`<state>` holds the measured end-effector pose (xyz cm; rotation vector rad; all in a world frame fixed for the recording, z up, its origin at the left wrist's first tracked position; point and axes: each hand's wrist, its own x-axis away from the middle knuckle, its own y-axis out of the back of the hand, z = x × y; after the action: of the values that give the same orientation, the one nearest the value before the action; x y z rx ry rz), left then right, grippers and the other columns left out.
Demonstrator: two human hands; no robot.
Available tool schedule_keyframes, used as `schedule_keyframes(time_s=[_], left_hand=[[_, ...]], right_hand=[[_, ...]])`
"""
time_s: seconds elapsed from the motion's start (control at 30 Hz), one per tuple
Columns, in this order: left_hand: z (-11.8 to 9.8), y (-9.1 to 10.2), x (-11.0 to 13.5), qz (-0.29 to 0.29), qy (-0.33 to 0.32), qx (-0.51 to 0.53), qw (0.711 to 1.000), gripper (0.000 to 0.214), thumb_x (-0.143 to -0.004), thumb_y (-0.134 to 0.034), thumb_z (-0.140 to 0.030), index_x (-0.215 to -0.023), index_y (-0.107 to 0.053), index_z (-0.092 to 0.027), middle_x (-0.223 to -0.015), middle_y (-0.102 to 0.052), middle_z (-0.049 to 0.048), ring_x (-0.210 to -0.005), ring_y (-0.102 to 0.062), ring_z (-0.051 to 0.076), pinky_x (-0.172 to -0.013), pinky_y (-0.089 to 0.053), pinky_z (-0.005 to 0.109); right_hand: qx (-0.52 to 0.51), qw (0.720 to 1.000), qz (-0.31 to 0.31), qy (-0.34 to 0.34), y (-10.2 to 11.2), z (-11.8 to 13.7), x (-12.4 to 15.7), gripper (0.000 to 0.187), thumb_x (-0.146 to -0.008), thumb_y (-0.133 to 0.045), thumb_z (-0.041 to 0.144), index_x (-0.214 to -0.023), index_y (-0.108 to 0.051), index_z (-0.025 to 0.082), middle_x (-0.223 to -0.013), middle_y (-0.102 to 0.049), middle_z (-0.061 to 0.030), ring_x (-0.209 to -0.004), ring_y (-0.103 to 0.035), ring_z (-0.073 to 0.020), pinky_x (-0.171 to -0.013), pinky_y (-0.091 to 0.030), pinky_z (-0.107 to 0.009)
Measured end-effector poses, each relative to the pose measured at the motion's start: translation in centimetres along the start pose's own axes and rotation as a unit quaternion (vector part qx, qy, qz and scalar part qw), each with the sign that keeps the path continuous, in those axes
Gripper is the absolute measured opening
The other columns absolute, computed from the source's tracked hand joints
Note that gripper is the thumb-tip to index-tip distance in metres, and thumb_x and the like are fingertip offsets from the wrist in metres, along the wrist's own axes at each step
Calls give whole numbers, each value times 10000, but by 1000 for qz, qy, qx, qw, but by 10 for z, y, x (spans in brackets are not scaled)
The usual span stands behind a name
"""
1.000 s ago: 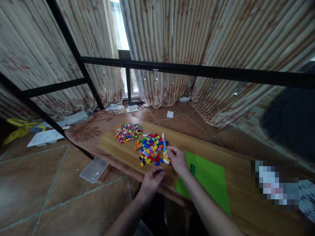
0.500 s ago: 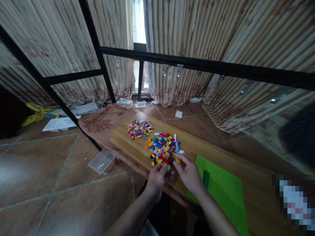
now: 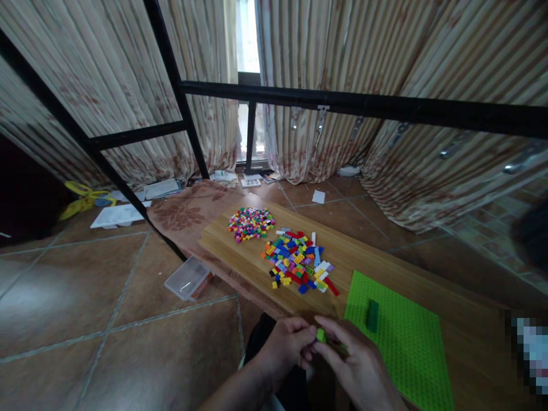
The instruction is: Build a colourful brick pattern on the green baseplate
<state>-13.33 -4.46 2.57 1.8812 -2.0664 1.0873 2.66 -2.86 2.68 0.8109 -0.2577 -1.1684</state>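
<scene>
Half a second earlier, the right hand (image 3: 362,359) had its fingertips over the near side of the larger brick pile (image 3: 295,260), with the left hand (image 3: 285,348) just beside it holding a small green piece. By this moment both hands had drawn back toward the body, to the near edge of the desk (image 3: 242,260), and had come together. Their withdrawal left the pile's near right side uncovered, so that a long red brick (image 3: 331,286) showed there. The pile of tiny pieces (image 3: 251,224) looked the same, and the dark green brick (image 3: 372,316) stayed on the bright green baseplate (image 3: 411,342).

A light green brick (image 3: 321,335) was at the meeting point of the hands, near the desk's edge and well apart from the larger pile. The left thumb and index finger were pinched together, their tips gripping it at its left side. The right index finger and thumb stood a little parted, the index above the brick and the thumb below it; whether they gripped it as well, I cannot tell. The other fingers of the right hand were partly hidden.
</scene>
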Motion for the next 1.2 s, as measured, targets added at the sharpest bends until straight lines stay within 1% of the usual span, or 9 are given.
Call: schedule_keyframes(time_s=[0.2, 0.33, 0.43, 0.5, 0.57, 0.63, 0.7, 0.9, 1.2], left_hand=[[12, -1, -3, -75, -50, -41, 995, 257, -675, -605, -390, -599, -529, -157, -456, -474, -44, -373, -368, 47, -380, -322, 173], [20, 2, -10, -125, -70, -62, 988, 228, -709, -590, -362, -620, -526, -162, -483, -473, -51, -397, -394, 59, -408, -364, 187], [18, 10, -17, -147, -123, -131, 973, 244, -793, -541, -391, -691, -552, -170, -525, -507, -36, -431, -447, 87, -439, -392, 208], [9, 16, -24, -169, -212, -245, 931, 206, -837, -520, -343, -746, -591, -173, -616, -577, -1, -536, -532, 120, -527, -434, 233], [-3, 21, -31, -202, -291, -364, 862, 124, -834, -532, -252, -774, -613, -180, -752, -632, 34, -698, -590, 158, -669, -463, 275], [-15, 24, -38, -207, -320, -434, 816, 114, -843, -512, -190, -783, -609, -185, -829, -641, 49, -783, -602, 177, -742, -459, 299], [-22, 26, -45, -204, -322, -470, 796, 136, -856, -485, -155, -812, -608, -193, -874, -638, 52, -817, -608, 181, -761, -460, 302], [-24, 33, -49, -162, -378, -441, 798, 152, -884, -477, -174, -912, -624, -204, -941, -629, 71, -877, -608, 191, -795, -478, 303], [-35, 60, -40, -113, -438, -379, 808, 118, -871, -530, -213, -910, -639, -194, -871, -641, 68, -808, -601, 174, -737, -468, 265]], right_hand=[[-41, 998, -35, -13, -23, 7, 15, 168, -870, -573, 264, -989, -692, 252, -873, -711, -13, -808, -682, -153, -727, -545, -240], [-49, 988, -122, -84, -33, 8, 15, 231, -862, -585, 357, -1008, -693, 214, -912, -725, -52, -837, -693, -186, -746, -553, -275], [-23, 979, -152, -136, -26, 0, -2, 307, -853, -578, 422, -1042, -680, 202, -977, -724, -72, -851, -690, -203, -755, -550, -307], [28, 974, -167, -152, -16, -12, -21, 316, -860, -552, 413, -1053, -673, 194, -1007, -717, -85, -859, -680, -216, -788, -537, -341], [100, 966, -169, -166, -8, -26, -43, 314, -862, -522, 349, -1070, -664, 161, -1026, -710, -118, -891, -671, -241, -818, -520, -371], [157, 960, -141, -185, -3, -39, -61, 328, -857, -494, 278, -1107, -648, 133, -1047, -701, -148, -912, -668, -252, -834, -508, -379], [186, 956, -123, -190, -2, -49, -73, 346, -851, -481, 242, -1140, -631, 125, -1064, -696, -158, -934, -665, -250, -856, -498, -377], [130, 973, -112, -155, -11, -56, -80, 425, -862, -475, 258, -1269, -547, 162, -1066, -699, -123, -843, -685, -204, -818, -518, -361], [169, 965, -134, -149, 7, -56, -105, 360, -865, -455, 252, -1155, -629, 127, -1026, -710, -148, -923, -671, -245, -850, -498, -393]])
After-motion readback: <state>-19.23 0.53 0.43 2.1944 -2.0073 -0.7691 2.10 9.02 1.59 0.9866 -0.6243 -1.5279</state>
